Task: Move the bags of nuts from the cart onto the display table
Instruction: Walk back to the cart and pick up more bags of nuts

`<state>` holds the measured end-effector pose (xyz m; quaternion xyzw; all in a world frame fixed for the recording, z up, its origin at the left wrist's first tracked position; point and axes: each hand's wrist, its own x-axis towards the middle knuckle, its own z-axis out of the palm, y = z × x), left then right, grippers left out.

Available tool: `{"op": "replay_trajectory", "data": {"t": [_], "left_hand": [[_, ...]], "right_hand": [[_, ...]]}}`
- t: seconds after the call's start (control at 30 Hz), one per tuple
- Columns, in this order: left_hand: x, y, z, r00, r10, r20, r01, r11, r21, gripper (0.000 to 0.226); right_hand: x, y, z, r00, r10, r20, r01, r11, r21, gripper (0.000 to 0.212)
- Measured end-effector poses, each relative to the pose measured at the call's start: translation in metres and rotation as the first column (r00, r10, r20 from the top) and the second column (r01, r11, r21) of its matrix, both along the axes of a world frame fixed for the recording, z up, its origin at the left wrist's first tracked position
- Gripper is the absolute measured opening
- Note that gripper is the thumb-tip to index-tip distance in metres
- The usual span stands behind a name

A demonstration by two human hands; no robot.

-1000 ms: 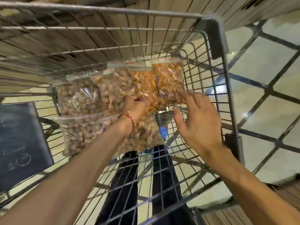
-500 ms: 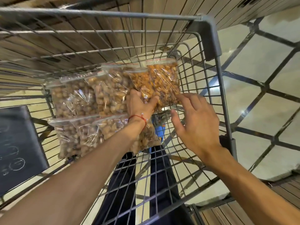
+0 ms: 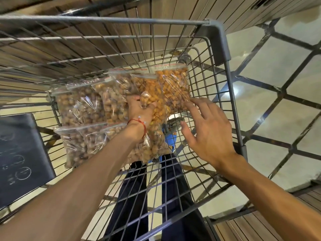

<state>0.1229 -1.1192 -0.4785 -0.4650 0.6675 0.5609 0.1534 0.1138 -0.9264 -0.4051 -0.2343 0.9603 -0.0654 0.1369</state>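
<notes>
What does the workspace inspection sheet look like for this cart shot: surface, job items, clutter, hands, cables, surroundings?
Surface: wire cart, with bags lying on its grid floor.
Job's things: brown bags at left in two rows; middle orange bag; rightmost orange bag. All are clear, zip-topped and in the cart.
Clutter: nothing seen.
Hands: left hand grips the middle orange bag; right hand is open, fingertips at the rightmost orange bag's lower edge.
Cables: nothing seen; a red thread circles the left wrist.
Surroundings: tiled floor, wooden slats, dark board at left.
</notes>
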Motion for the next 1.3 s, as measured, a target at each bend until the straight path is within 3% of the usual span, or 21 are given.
{"op": "replay_trajectory", "data": {"t": [0.1, 0.17, 0.23, 0.3, 0.4, 0.47, 0.63, 0.77, 0.9, 1.03, 1.17, 1.3], "left_hand": [[0.007, -0.013, 0.021, 0.998, 0.053, -0.04, -0.051, 0.998, 0.048, 0.028], [0.015, -0.023, 0.033, 0.999, 0.051, 0.011, -0.052, 0.991, 0.122, 0.06], [0.024, -0.033, 0.044, 0.998, 0.052, 0.041, -0.06, 0.977, 0.203, 0.074], [0.035, -0.045, 0.053, 0.996, 0.054, 0.066, -0.073, 0.941, 0.331, 0.07], [0.05, -0.058, 0.062, 0.99, 0.104, 0.096, -0.139, 0.851, 0.507, 0.046], [0.06, -0.062, 0.065, 0.99, 0.108, 0.087, -0.138, 0.81, 0.571, 0.047], [0.07, -0.063, 0.056, 0.985, 0.151, 0.083, -0.171, 0.804, 0.57, 0.055], [0.071, -0.063, 0.05, 0.971, 0.221, 0.087, -0.23, 0.783, 0.578, 0.05], [0.069, -0.069, 0.043, 0.961, 0.266, 0.078, -0.259, 0.762, 0.593, 0.065], [0.069, -0.071, 0.044, 0.962, 0.261, 0.082, -0.255, 0.752, 0.608, 0.116], [0.073, -0.067, 0.043, 0.971, 0.237, 0.02, -0.206, 0.798, 0.567, 0.097], [0.073, -0.064, 0.041, 0.963, 0.265, 0.043, -0.255, 0.852, 0.457, 0.112]], "right_hand": [[-0.001, -0.001, 0.003, 0.999, 0.037, -0.026, -0.037, 0.999, 0.009, 0.054], [-0.002, -0.004, 0.004, 0.997, 0.073, -0.033, -0.073, 0.997, 0.016, 0.054], [-0.002, -0.008, 0.004, 0.993, 0.112, -0.033, -0.111, 0.993, 0.03, 0.054], [-0.002, -0.011, 0.006, 0.989, 0.144, -0.03, -0.143, 0.989, 0.045, 0.054], [-0.006, -0.013, 0.008, 0.982, 0.186, -0.022, -0.184, 0.981, 0.064, 0.054], [-0.011, -0.014, 0.007, 0.981, 0.193, -0.01, -0.192, 0.98, 0.06, 0.053], [-0.03, -0.022, -0.008, 0.99, 0.013, 0.138, -0.008, 0.999, -0.035, 0.057], [-0.042, -0.034, -0.038, 0.918, -0.193, 0.345, 0.223, 0.974, -0.047, 0.06], [-0.046, -0.049, -0.067, 0.848, -0.303, 0.434, 0.356, 0.934, -0.043, 0.071], [-0.05, -0.058, -0.087, 0.808, -0.416, 0.417, 0.488, 0.87, -0.076, 0.071], [-0.051, -0.063, -0.094, 0.766, -0.505, 0.397, 0.583, 0.806, -0.101, 0.073], [-0.05, -0.063, -0.098, 0.733, -0.536, 0.42, 0.638, 0.756, -0.149, 0.073]]}}
